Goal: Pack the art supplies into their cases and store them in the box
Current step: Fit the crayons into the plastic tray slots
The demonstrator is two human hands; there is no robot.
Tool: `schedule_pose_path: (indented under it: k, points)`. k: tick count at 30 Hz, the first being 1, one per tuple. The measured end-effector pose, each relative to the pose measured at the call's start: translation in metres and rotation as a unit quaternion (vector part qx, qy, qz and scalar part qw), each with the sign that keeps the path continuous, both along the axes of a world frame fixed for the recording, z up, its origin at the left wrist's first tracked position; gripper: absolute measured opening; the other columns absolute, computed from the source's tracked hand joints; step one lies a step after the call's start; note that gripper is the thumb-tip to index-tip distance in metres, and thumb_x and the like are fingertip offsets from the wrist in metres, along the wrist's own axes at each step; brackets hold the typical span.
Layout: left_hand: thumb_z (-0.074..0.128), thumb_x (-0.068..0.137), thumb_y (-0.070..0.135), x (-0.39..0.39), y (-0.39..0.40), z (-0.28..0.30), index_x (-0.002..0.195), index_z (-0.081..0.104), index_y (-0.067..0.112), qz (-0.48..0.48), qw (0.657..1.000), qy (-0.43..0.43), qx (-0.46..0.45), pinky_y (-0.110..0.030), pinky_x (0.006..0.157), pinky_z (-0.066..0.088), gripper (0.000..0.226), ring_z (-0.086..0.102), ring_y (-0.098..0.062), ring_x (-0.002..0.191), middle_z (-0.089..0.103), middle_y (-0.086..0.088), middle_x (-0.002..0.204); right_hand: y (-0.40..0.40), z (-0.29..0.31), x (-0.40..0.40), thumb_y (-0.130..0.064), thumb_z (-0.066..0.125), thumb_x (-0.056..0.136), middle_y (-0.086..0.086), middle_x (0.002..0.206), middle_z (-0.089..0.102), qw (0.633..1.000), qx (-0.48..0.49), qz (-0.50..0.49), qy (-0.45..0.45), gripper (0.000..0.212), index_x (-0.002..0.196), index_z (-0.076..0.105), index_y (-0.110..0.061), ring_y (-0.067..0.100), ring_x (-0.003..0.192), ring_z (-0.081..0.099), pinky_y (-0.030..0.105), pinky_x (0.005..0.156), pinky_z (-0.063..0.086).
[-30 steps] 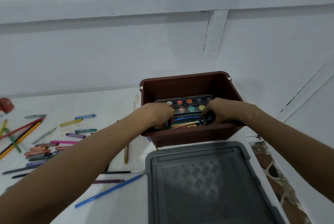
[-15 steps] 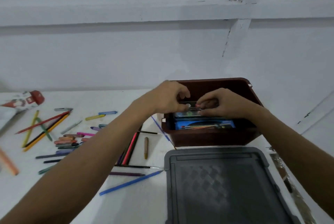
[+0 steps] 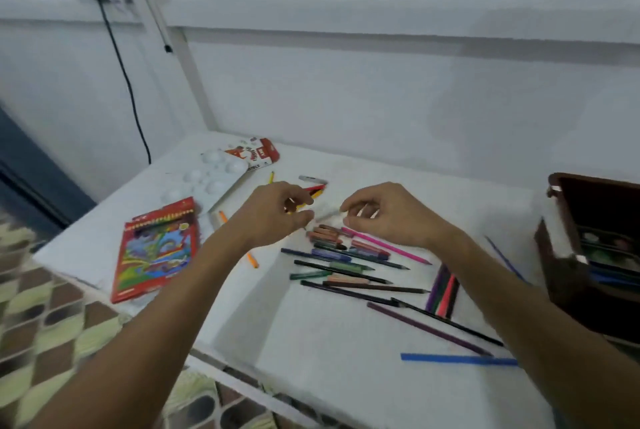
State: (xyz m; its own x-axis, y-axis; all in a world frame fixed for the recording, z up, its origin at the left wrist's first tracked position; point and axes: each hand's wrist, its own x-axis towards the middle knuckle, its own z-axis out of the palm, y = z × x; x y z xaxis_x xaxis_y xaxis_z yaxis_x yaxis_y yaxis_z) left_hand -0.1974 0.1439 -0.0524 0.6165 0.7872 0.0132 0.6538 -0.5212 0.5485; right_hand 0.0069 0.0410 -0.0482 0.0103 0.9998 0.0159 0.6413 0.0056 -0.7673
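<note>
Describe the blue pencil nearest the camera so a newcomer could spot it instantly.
Start at the brown box on the right of the white table. Come toward the table's near edge, past the scattered pencils. The blue pencil lies alone there, almost parallel to the edge, bright blue, unlike the dark purple pencil slanting just above it.

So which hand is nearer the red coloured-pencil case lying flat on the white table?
Left. The left hand hovers just right of the red coloured-pencil case; the right hand is farther right, above the loose crayons.
</note>
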Motion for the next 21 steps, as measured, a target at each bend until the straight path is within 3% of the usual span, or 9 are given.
schedule_pose_path:
  k: [3, 6, 8, 10, 13, 15, 18, 21]
  points:
    - [0.067, 0.084, 0.034, -0.08, 0.043, -0.009, 0.102, 0.067, 0.028, 0.068, 0.997, 0.027, 0.007, -0.024, 0.076, 0.044, 0.02, 0.059, -0.008, 0.089, 0.061, 0.008, 0.102, 0.046, -0.02, -0.065, -0.023, 0.07, 0.082, -0.008, 0.084, 0.069, 1.0, -0.022, 0.004, 0.021, 0.013, 0.095, 0.071, -0.022, 0.004, 0.066, 0.063, 0.015, 0.063, 0.05]
    - [0.065, 0.081, 0.038, -0.157, 0.082, -0.031, 0.099, 0.066, 0.021, 0.157, 0.983, 0.09, 0.0, -0.026, 0.071, 0.04, 0.025, 0.061, -0.021, 0.088, 0.064, -0.002, 0.093, 0.088, -0.044, -0.129, -0.023, 0.071, 0.081, -0.004, 0.084, 0.068, 0.999, -0.039, 0.015, 0.007, 0.017, 0.096, 0.072, -0.015, -0.002, 0.057, 0.055, 0.009, 0.061, 0.044]
    - [0.061, 0.074, 0.06, -0.196, 0.098, -0.054, 0.106, 0.063, 0.024, 0.18, 0.974, 0.134, -0.023, -0.031, 0.078, 0.046, 0.048, 0.06, -0.027, 0.098, 0.065, -0.006, 0.103, 0.111, -0.063, -0.166, -0.025, 0.072, 0.081, -0.004, 0.085, 0.067, 0.999, -0.046, 0.016, -0.019, 0.022, 0.099, 0.071, -0.013, -0.004, 0.059, 0.055, 0.012, 0.063, 0.042]
    - [0.05, 0.066, 0.081, -0.223, 0.104, -0.076, 0.122, 0.054, 0.034, 0.176, 0.97, 0.163, -0.037, -0.042, 0.094, 0.045, 0.073, 0.05, -0.031, 0.116, 0.053, -0.007, 0.125, 0.127, -0.08, -0.197, -0.026, 0.07, 0.082, 0.002, 0.094, 0.067, 0.998, -0.054, -0.012, -0.036, 0.03, 0.107, 0.068, -0.011, 0.002, 0.071, 0.056, 0.017, 0.07, 0.04]
    - [0.05, 0.071, 0.079, -0.243, 0.107, -0.093, 0.134, 0.044, 0.033, 0.17, 0.971, 0.166, -0.02, -0.05, 0.104, 0.037, 0.077, 0.037, -0.035, 0.127, 0.037, -0.01, 0.139, 0.139, -0.099, -0.226, -0.028, 0.065, 0.086, 0.01, 0.111, 0.064, 0.993, -0.08, -0.052, -0.07, 0.042, 0.122, 0.059, -0.006, 0.02, 0.102, 0.058, 0.021, 0.085, 0.038]
    - [0.049, 0.073, 0.077, -0.253, 0.115, -0.094, 0.134, 0.045, 0.032, 0.165, 0.974, 0.156, -0.01, -0.05, 0.106, 0.035, 0.075, 0.036, -0.033, 0.129, 0.035, -0.01, 0.14, 0.142, -0.104, -0.235, -0.029, 0.063, 0.088, 0.013, 0.119, 0.061, 0.99, -0.095, -0.059, -0.088, 0.047, 0.127, 0.055, -0.005, 0.023, 0.112, 0.055, 0.022, 0.089, 0.037]
    - [0.05, 0.076, 0.075, -0.269, 0.13, -0.093, 0.133, 0.047, 0.029, 0.157, 0.978, 0.138, -0.023, -0.049, 0.106, 0.036, 0.073, 0.038, -0.032, 0.128, 0.036, -0.01, 0.14, 0.146, -0.104, -0.237, -0.031, 0.062, 0.089, 0.011, 0.122, 0.058, 0.986, -0.12, -0.077, -0.088, 0.052, 0.133, 0.05, -0.007, 0.022, 0.113, 0.053, 0.021, 0.089, 0.037]
    - [0.054, 0.082, 0.064, -0.278, 0.142, -0.091, 0.137, 0.046, 0.025, 0.148, 0.98, 0.124, -0.041, -0.045, 0.108, 0.036, 0.067, 0.038, -0.03, 0.129, 0.036, -0.011, 0.141, 0.148, -0.1, -0.233, -0.033, 0.063, 0.088, 0.006, 0.111, 0.06, 0.983, -0.14, -0.092, -0.077, 0.048, 0.129, 0.054, -0.009, 0.017, 0.102, 0.055, 0.019, 0.082, 0.038]
